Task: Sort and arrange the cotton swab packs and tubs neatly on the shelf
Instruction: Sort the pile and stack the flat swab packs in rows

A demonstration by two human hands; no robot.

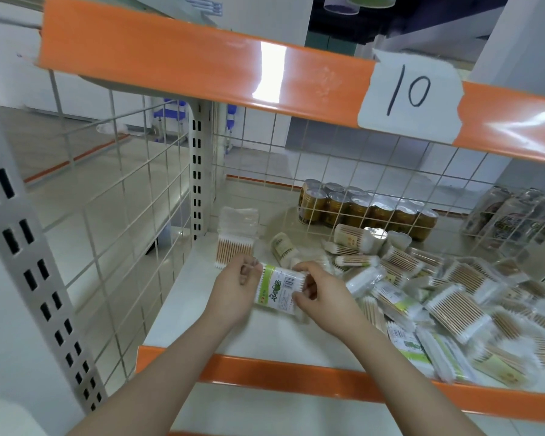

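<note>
Meanwhile, left hand (237, 289) and right hand (323, 292) pinch one green-labelled swab pack (279, 286) between them, and the loose pile (447, 297) just beyond the right hand could slide if nudged.

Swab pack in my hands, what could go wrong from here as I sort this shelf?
1. The pile on the right reaches the shelf's orange lip; pulling packs out could tip some off the front.
2. The stack in the left corner looks loose; setting the pack, held by left hand and right hand, on it carelessly may topple it.
</note>
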